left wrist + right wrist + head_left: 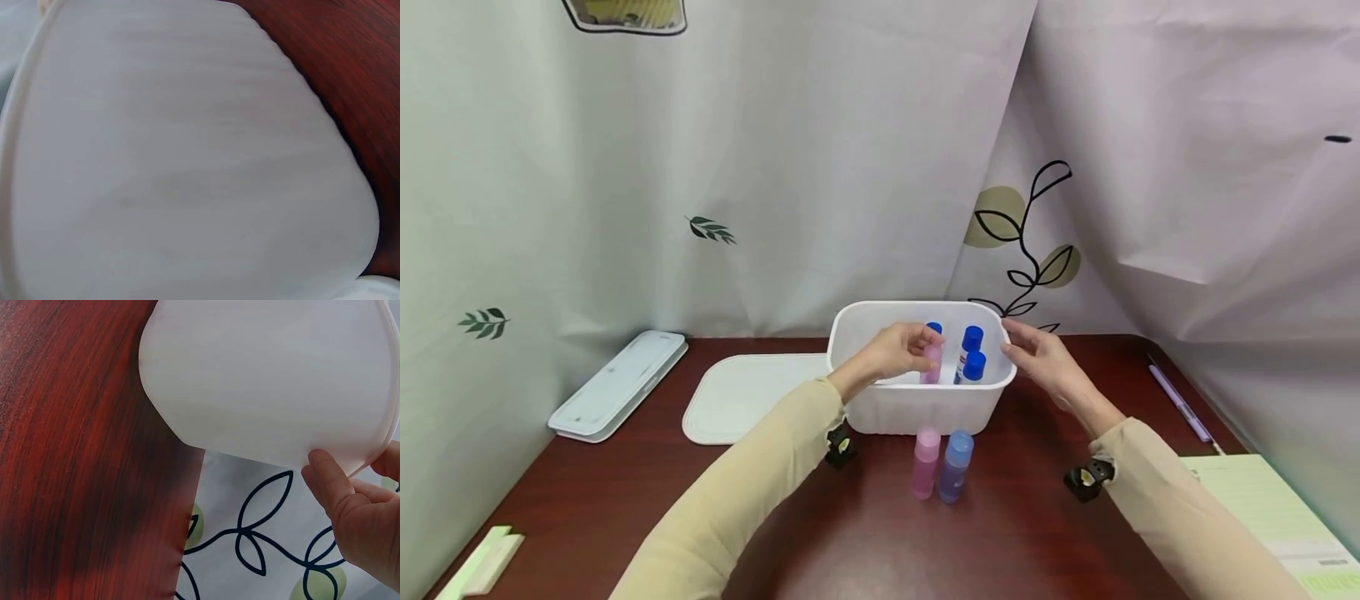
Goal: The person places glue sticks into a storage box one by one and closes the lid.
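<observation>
A white plastic bin [925,410] stands on the table with several glue sticks inside. My left hand [895,350] reaches over its near rim and pinches a pink glue stick [932,363]. Blue-capped glue sticks [972,338] stand to the right of that hand, and another blue cap shows behind its fingers. At the bin's right end, my right hand [1041,358] grips the rim, its fingers [322,469] against the outer wall. In front of the bin stand a pink glue stick [927,463] and a blue glue stick [956,467], side by side. The left wrist view shows only the bin's wall [187,150] and some table.
A white lid [752,396] lies left of the bin. Farther left is a pale flat case [619,385]. A purple pen [1180,403] and a green notepad [1262,500] lie at the right. Light green pieces [486,565] sit at the near left. A patterned curtain [850,167] hangs behind.
</observation>
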Demonstrator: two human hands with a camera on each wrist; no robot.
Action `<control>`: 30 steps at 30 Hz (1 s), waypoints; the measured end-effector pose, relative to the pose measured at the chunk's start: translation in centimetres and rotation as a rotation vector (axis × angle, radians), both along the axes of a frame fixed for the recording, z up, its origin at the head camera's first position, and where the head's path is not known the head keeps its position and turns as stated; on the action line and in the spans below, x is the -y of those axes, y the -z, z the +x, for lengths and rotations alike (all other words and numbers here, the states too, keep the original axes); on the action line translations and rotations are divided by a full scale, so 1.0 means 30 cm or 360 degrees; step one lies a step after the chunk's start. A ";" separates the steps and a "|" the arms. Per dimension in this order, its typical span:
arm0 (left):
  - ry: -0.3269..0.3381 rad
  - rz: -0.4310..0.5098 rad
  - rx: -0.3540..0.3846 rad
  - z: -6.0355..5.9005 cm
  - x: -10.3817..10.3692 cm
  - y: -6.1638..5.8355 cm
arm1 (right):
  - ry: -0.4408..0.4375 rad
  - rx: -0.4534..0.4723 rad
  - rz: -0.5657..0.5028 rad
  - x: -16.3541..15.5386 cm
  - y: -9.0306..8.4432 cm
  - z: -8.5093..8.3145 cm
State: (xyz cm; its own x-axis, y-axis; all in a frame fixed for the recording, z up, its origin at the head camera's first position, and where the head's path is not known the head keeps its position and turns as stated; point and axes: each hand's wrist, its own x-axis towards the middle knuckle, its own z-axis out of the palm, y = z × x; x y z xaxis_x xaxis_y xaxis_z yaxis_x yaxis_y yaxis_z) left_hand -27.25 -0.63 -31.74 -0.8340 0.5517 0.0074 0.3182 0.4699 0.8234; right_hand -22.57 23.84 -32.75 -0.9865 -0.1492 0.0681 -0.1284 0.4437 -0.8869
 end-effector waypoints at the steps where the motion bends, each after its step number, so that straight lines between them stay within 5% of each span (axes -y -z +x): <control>1: 0.0002 0.0008 -0.0034 0.006 0.009 -0.006 | 0.0000 0.0006 0.0000 0.001 -0.001 0.000; 8: 0.0043 0.0236 -0.0337 0.104 0.104 -0.039 | -0.0013 -0.0003 0.0006 -0.002 -0.014 -0.003; 11: 0.0109 0.0383 -0.0245 0.180 0.139 -0.030 | -0.0017 -0.0001 -0.0003 -0.007 -0.021 -0.005; 14: 0.0190 0.0551 -0.0028 0.251 0.158 0.004 | -0.0015 0.0001 -0.0003 -0.012 -0.023 -0.005; 20: 0.0248 0.0741 0.0220 0.325 0.153 0.109 | -0.0014 0.0012 -0.0007 -0.011 -0.015 -0.004; 24: 0.0239 0.0767 0.0241 0.338 0.124 0.157 | -0.0012 0.0014 -0.0030 -0.007 -0.005 -0.006; 30: 0.0176 0.0685 0.0114 0.352 0.101 0.183 | -0.0027 0.0005 -0.0066 -0.004 0.004 -0.005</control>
State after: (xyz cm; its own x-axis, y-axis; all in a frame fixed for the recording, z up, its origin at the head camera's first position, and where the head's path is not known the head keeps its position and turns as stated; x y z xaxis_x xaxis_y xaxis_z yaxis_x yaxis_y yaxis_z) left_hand -16.69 -3.66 -37.24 -0.7771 0.5967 0.2002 0.2822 0.0460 0.9583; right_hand -22.72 23.95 -32.87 -0.9840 -0.1629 0.0716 -0.1328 0.4047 -0.9048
